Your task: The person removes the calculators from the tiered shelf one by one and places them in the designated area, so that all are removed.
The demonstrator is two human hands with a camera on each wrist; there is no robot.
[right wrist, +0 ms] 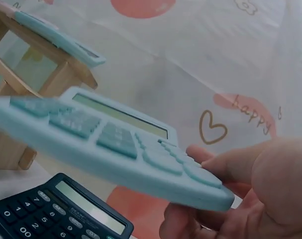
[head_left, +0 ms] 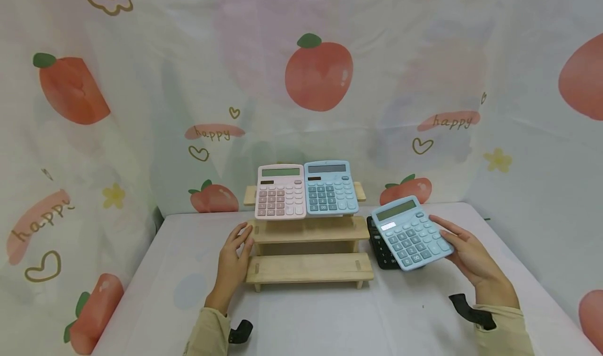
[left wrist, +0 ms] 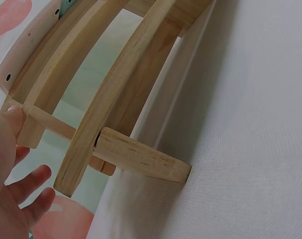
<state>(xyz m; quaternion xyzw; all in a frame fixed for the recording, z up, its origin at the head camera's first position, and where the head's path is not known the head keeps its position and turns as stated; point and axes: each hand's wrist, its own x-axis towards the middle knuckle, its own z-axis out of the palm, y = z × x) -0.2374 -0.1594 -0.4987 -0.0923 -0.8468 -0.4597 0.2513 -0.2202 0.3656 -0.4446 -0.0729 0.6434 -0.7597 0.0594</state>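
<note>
My right hand (head_left: 473, 256) grips a light blue calculator (head_left: 412, 234) by its right edge, thumb on top and fingers beneath in the right wrist view. It is tilted and overlaps a black calculator (head_left: 383, 248) lying on the table. My left hand (head_left: 233, 256) touches the left end of a wooden tiered stand (head_left: 308, 230), its thumb at the middle tier and the other fingers loosely bent. On the top tier a pink calculator (head_left: 281, 192) and another light blue calculator (head_left: 331, 188) lean side by side, screens upward.
The stand's lower two tiers (head_left: 308, 269) hold nothing. A white cloth covers the table (head_left: 320, 319). Behind it hangs a curtain (head_left: 320, 136) printed with fruit and hearts. Black straps (head_left: 473, 313) circle both sleeves.
</note>
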